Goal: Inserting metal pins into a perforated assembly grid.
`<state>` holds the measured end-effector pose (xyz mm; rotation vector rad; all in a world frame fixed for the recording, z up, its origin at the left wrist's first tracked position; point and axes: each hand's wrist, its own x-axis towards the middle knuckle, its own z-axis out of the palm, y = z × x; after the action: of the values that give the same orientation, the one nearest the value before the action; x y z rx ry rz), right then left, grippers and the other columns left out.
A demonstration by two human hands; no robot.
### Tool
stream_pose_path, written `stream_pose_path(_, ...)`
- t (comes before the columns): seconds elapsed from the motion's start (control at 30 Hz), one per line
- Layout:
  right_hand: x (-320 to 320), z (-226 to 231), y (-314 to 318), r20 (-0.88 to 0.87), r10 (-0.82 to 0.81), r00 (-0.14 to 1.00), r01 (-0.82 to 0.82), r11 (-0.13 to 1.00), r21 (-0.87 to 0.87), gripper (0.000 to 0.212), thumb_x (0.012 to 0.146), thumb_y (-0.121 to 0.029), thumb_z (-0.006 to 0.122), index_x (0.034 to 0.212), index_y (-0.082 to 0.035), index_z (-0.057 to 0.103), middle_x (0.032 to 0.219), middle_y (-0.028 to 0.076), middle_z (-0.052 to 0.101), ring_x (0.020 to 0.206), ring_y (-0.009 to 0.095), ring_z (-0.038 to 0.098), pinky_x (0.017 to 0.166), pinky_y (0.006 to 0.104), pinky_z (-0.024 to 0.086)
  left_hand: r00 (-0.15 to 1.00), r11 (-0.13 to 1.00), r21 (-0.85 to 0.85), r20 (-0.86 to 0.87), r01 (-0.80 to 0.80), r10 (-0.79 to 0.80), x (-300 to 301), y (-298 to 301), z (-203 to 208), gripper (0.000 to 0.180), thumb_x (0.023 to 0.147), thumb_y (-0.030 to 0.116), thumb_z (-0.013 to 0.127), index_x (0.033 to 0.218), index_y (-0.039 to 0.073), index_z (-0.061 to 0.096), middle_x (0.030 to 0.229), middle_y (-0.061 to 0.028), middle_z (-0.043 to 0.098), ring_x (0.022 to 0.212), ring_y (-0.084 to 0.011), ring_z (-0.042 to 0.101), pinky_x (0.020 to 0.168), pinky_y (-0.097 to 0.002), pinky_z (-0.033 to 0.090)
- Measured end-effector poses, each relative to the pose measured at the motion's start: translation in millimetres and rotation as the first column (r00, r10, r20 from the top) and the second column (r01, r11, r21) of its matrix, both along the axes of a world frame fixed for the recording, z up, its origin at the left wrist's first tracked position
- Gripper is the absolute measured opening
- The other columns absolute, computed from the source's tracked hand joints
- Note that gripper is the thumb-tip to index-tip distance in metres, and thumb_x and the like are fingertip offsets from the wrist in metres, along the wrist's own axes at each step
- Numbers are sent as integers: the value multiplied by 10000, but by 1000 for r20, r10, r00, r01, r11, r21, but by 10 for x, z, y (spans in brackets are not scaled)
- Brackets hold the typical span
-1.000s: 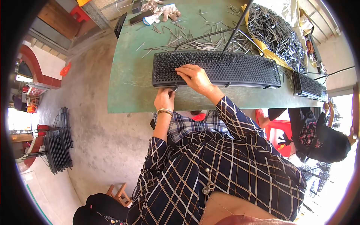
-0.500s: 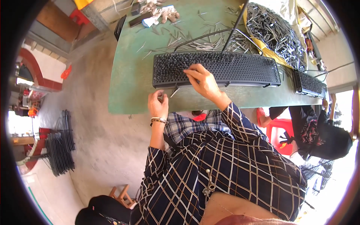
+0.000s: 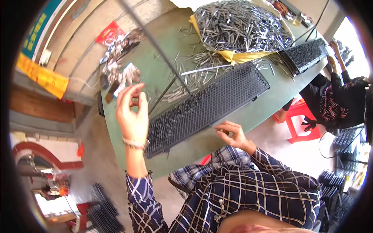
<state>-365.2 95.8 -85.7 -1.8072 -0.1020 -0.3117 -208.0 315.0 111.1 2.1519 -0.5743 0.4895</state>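
Note:
A long black tray (image 3: 217, 99) full of small round holes lies slantwise on the green table. Small dark pieces (image 3: 161, 130) stand in many holes toward its left end. My left hand (image 3: 132, 110) is raised over the tray's left end, fingers curved and thumb apart from them, with nothing visible in it. At the tray's near edge, right of its middle, is my right hand (image 3: 235, 136). Its thumb and forefinger come together; whether a small piece sits between them is hard to make out. Loose slim metal pieces (image 3: 206, 60) lie scattered behind the tray.
An opened sack with a yellow edge holds a heap of slim metal pieces (image 3: 241, 27). Thin dark rods (image 3: 159, 46) rise across the view. Gloves (image 3: 128, 75) lie at the far left. Another person (image 3: 330, 93) works at a second tray (image 3: 305, 56), near a red stool (image 3: 299, 126).
My view has turned, so the tray now slants. My left hand has risen to the tray's left end; my right hand has left the tray top for its near edge.

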Motion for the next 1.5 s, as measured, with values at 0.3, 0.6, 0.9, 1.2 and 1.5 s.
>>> stream_pose_path(0.3,122,-156,-612,44,-268,962,269,963,-17,140,813,-58,641,940,0,652,776,76,587,630,135,584,529,242,458,869,823,322,-338,468,-361,1104,-2225,-456,390,815,184,610,1136,-31,558,993,-134,625,872,-188,621,770,-301,499)
stream_pose_path(0.6,88,-288,-697,10,-420,908,419,907,28,148,772,-41,674,914,-20,639,760,84,577,564,154,553,493,260,438,898,765,604,-433,223,79,2266,-3560,-1215,531,770,391,555,1060,-50,613,1186,-234,558,1148,-361,499,964,-408,413)
stream_pose_path(0.9,101,-348,-777,106,-399,911,402,915,-8,213,744,-58,693,948,-22,640,770,106,569,634,247,583,533,326,476,845,572,804,-412,160,342,2528,-4096,-1469,869,700,692,507,1238,11,538,1329,-206,460,1280,-360,343,1016,-454,314)
stream_pose_path(1.2,117,-328,-801,60,-366,928,368,929,-21,158,749,-39,683,902,-19,646,787,98,601,666,245,606,563,321,492,764,763,604,-598,232,242,2859,-4145,-1497,880,671,582,621,1231,-84,492,1289,-256,475,1157,-353,494,944,-410,398)
stream_pose_path(1.5,99,-346,-821,47,-386,921,386,922,1,135,761,-18,667,894,-17,640,742,95,582,623,237,586,529,320,470,722,754,596,-646,276,247,2782,-4313,-1472,1096,599,689,676,1282,-122,401,1324,-250,441,1214,-322,464,992,-398,382)
